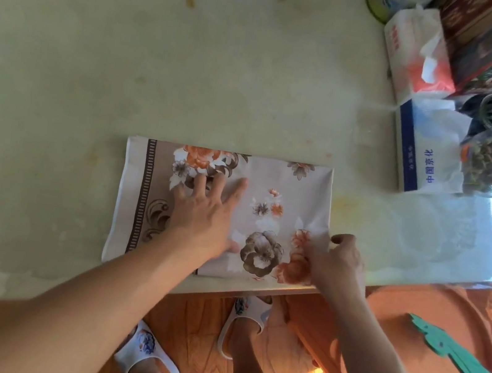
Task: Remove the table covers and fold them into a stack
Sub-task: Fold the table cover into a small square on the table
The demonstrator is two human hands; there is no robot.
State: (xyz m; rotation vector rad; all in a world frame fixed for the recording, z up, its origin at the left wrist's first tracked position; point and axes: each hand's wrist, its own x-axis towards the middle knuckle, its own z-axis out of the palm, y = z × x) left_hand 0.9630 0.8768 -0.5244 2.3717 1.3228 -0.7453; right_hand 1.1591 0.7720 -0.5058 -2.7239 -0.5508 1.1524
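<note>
Cover, long axis left-right

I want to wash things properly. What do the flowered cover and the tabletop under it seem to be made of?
Flowered cover: looks like thin woven cloth, matte, with a printed pattern; it lies in flat folded layers under the left hand, and the right hand pinches its edge. Tabletop: a hard, smooth, pale surface, stained, perhaps stone or laminate; I cannot tell which.
</note>
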